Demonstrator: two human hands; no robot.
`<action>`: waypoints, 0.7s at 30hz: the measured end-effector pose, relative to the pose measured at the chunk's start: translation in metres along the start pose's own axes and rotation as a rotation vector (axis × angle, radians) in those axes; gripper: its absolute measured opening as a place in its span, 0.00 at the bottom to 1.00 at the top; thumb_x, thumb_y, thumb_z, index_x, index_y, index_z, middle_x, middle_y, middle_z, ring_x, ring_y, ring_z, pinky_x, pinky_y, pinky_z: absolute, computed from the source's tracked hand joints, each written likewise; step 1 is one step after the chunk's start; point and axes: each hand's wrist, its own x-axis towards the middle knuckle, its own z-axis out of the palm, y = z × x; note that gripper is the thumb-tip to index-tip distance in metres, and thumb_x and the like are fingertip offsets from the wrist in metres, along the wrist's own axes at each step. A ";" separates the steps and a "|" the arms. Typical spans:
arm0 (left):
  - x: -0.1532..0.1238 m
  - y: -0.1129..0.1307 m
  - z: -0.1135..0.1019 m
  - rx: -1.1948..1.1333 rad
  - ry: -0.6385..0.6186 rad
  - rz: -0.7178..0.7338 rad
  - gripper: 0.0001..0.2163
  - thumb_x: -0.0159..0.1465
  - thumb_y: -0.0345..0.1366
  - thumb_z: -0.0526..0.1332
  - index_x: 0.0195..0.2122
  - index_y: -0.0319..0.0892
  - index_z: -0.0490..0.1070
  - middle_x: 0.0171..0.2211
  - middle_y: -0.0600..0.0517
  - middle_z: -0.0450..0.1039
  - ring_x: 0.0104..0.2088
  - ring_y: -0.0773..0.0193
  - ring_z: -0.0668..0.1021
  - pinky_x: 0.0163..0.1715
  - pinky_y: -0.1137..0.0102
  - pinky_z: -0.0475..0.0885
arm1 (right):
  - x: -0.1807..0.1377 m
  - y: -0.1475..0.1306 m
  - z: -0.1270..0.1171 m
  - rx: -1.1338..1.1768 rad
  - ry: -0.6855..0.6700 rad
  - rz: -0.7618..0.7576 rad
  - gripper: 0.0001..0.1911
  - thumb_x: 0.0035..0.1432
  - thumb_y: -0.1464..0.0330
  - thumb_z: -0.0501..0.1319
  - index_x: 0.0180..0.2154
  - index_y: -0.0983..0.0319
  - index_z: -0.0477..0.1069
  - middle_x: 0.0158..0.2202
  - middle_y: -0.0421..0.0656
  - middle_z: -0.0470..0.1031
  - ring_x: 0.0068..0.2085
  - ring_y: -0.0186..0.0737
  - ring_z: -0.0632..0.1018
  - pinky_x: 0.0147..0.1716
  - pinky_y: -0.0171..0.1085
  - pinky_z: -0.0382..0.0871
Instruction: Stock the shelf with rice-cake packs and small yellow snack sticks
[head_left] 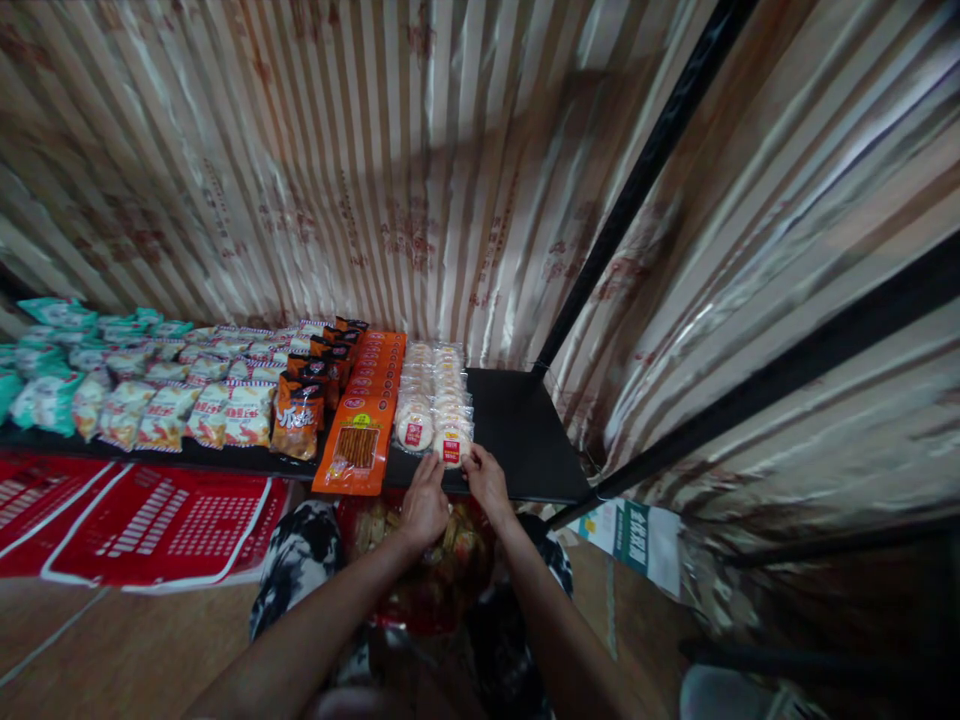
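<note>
At the front of the right-hand row, a clear packet of round white crackers [452,449] with a red label lies on the black shelf [517,430]. My left hand [425,503] pinches its lower left edge, and my right hand [487,481] has its fingers closed at its right edge. Beside it on the left runs a second row of similar cracker packets [413,428]. Flat orange snack-stick bags [354,450] overlap in a line further left.
Orange-and-black snack bags [297,415], white snack bags [250,412] and teal bags [46,398] fill the shelf's left. A red basket [161,525] stands below. A red container with packets [375,525] sits between my legs. Black posts [637,180] rise at right before striped sheeting [405,130].
</note>
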 end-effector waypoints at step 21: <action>0.005 0.003 0.001 0.061 -0.080 0.087 0.24 0.53 0.22 0.51 0.52 0.32 0.65 0.61 0.41 0.55 0.62 0.57 0.56 0.61 0.61 0.55 | -0.011 -0.010 0.002 -0.227 0.230 -0.098 0.17 0.52 0.69 0.54 0.45 0.67 0.66 0.39 0.49 0.68 0.29 0.35 0.73 0.34 0.36 0.70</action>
